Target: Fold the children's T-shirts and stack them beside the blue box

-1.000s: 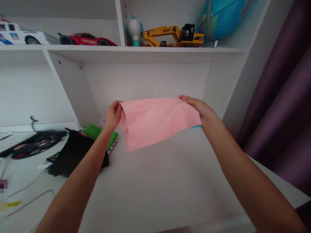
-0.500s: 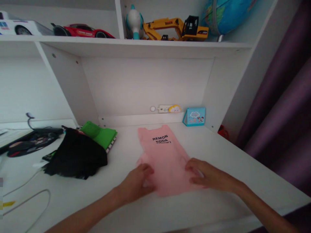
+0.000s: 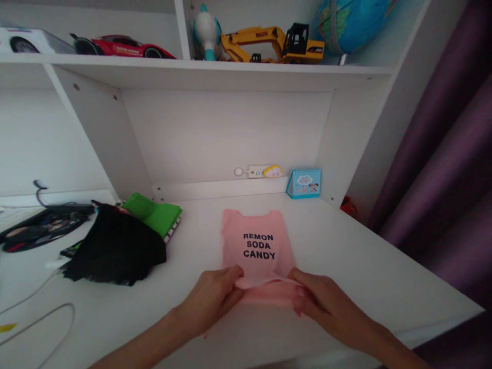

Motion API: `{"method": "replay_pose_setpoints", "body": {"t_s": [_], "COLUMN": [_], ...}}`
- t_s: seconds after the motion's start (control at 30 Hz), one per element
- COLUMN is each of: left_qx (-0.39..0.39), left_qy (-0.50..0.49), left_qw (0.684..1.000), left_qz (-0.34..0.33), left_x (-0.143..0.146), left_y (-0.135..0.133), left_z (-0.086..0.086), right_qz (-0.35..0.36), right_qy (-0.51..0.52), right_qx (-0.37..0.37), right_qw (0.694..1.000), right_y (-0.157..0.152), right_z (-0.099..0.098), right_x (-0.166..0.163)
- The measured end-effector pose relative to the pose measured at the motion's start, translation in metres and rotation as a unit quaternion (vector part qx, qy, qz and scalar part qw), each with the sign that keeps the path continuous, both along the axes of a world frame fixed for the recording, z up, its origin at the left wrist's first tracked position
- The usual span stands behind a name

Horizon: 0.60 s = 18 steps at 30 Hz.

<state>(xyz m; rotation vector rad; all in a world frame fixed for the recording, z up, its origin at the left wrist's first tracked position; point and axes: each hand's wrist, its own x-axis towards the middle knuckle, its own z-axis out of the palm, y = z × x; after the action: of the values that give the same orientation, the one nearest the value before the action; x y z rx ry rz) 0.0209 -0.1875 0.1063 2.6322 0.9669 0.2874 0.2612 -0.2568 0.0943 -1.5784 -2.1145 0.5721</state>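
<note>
A pink sleeveless shirt [image 3: 257,225] lies on the white desk, its neckline toward the back and the black words "REMON SODA CANDY" facing up. My left hand [image 3: 217,294] pinches the shirt's near left part between thumb and fingers. On the near right part, my right hand [image 3: 319,300] is closed on the fabric too. Between the hands the upper layer is lifted a little and wrinkled, and a lower layer shows beneath it. Fingertips under the cloth are partly hidden.
To the left lie black clothing [image 3: 115,248] and a folded green cloth [image 3: 156,215], with a hanger [image 3: 40,192] and a white cable [image 3: 71,318] nearby. A small blue calendar [image 3: 305,183] and a power strip [image 3: 257,171] are at the back. Toys stand on the shelf [image 3: 230,68] above.
Both hands have closed on the shirt. Its front layer now lies straight with the full lettering visible, where the last word was folded over before. The view has shifted slightly.
</note>
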Motion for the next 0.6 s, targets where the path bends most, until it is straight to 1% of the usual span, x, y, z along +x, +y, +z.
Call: {"method": "replay_pose_setpoints", "body": {"t_s": [0.07, 0.13, 0.23, 0.3, 0.33, 0.4, 0.47, 0.5, 0.57, 0.6], "left_qx": [0.018, 0.047, 0.081, 0.096, 0.105, 0.122, 0.140, 0.146, 0.174, 0.192], "left_qy": [0.033, 0.061, 0.077, 0.081, 0.085, 0.094, 0.099, 0.096, 0.067, 0.018], "left_qw": [0.999, 0.997, 0.993, 0.989, 0.986, 0.979, 0.974, 0.972, 0.955, 0.942], "left_qz": [-0.031, -0.029, 0.025, 0.076, 0.101, 0.134, 0.150, 0.157, 0.231, 0.275], "left_x": [-0.009, -0.020, -0.044, -0.062, -0.069, -0.075, -0.071, -0.066, -0.052, -0.045], "left_y": [-0.011, -0.021, -0.026, -0.020, -0.013, 0.012, 0.050, 0.071, 0.114, 0.132], "left_z": [0.011, 0.017, 0.018, 0.019, 0.020, 0.026, 0.038, 0.048, 0.071, 0.085], "right_qz": [-0.022, -0.043, -0.067, -0.090, -0.093, -0.099, -0.133, -0.177, -0.238, -0.268], "right_qy": [-0.021, -0.049, -0.113, -0.169, -0.194, -0.225, -0.228, -0.215, -0.205, -0.199], "right_qx": [-0.006, 0.003, 0.037, 0.052, 0.053, 0.049, 0.057, 0.070, 0.111, 0.139], "right_qw": [1.000, 0.998, 0.991, 0.980, 0.975, 0.968, 0.963, 0.958, 0.943, 0.932], "right_y": [-0.007, -0.013, -0.021, -0.020, -0.015, 0.005, 0.040, 0.061, 0.105, 0.124], "right_z": [0.006, 0.008, 0.004, -0.003, -0.006, -0.007, 0.003, 0.014, 0.047, 0.067], "right_x": [-0.002, 0.002, 0.019, 0.034, 0.040, 0.051, 0.057, 0.060, 0.065, 0.068]}}
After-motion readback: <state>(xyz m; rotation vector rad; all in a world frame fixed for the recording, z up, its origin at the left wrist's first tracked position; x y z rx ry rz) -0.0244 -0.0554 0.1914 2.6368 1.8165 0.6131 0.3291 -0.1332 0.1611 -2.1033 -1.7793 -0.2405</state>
